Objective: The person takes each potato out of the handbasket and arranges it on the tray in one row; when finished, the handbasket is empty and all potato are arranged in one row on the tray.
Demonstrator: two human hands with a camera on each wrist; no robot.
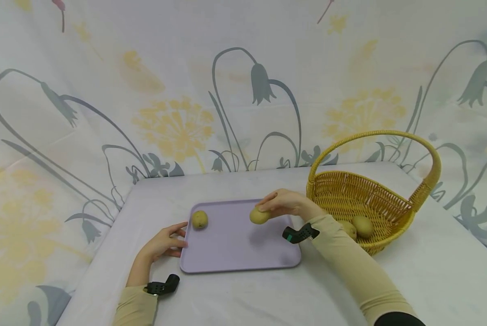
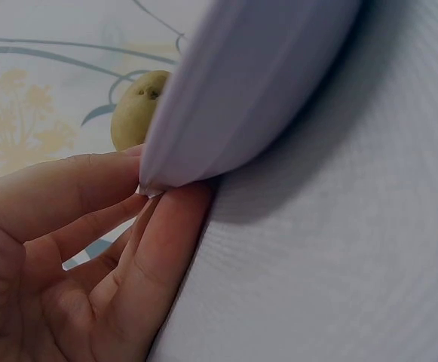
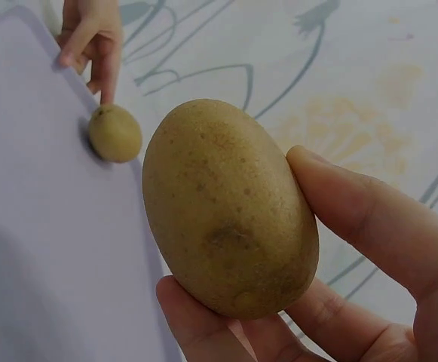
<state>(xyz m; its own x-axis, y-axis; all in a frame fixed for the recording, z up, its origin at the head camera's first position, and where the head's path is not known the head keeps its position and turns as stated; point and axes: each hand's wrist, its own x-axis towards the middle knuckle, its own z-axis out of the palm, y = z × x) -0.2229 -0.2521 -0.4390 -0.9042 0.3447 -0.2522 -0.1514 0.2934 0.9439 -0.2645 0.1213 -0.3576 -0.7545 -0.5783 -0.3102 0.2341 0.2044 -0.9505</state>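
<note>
A yellow-brown potato (image 3: pixel 230 211) is held between the thumb and fingers of my right hand (image 1: pixel 290 203). It hangs over the right half of a pale purple tray (image 1: pixel 231 253), which carries a shadow below it. My left hand (image 1: pixel 161 244) pinches the tray's left rim, thumb and fingers on either side of it in the left wrist view. On the tray near that rim lies a second potato (image 1: pixel 200 219), close to the left fingertips.
To the right of the tray stands a yellow wicker basket (image 1: pixel 363 183) with a tall arched handle. Inside it are a potato (image 1: pixel 363 226) and another potato (image 1: pixel 348 228) partly hidden by my right sleeve. A white cloth (image 1: pixel 210 299) covers the table; a flower-printed curtain hangs behind.
</note>
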